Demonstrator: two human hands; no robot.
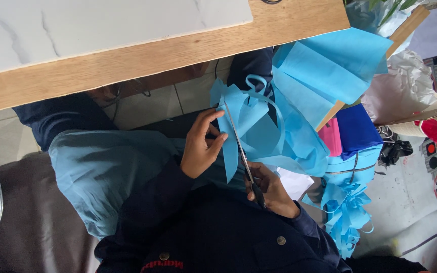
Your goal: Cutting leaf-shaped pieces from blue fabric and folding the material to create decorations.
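Sitting below wooden worktop (168,53). Pinching light blue paper strip (238,126) in left hand (203,146), just beside blades. Gripping scissors (241,151) with right hand (271,189), fingers closed round handles. Risking a crooked cut or nicked fingertip, paper being limp and thumb sitting close.

Over on the right, a small heap of wrapped goods. A crumpled white plastic bag (405,81) sits highest, puffed and wrinkled. Just below it, a flat pink pack (331,136) stands on edge, touching a deep blue pack (356,129), blocky and rectangular. Under those two, a light blue bundle (352,169) is bound by a thin dark band. Further right, a pale carrier bag (421,126) lies on its side, something red at its mouth.
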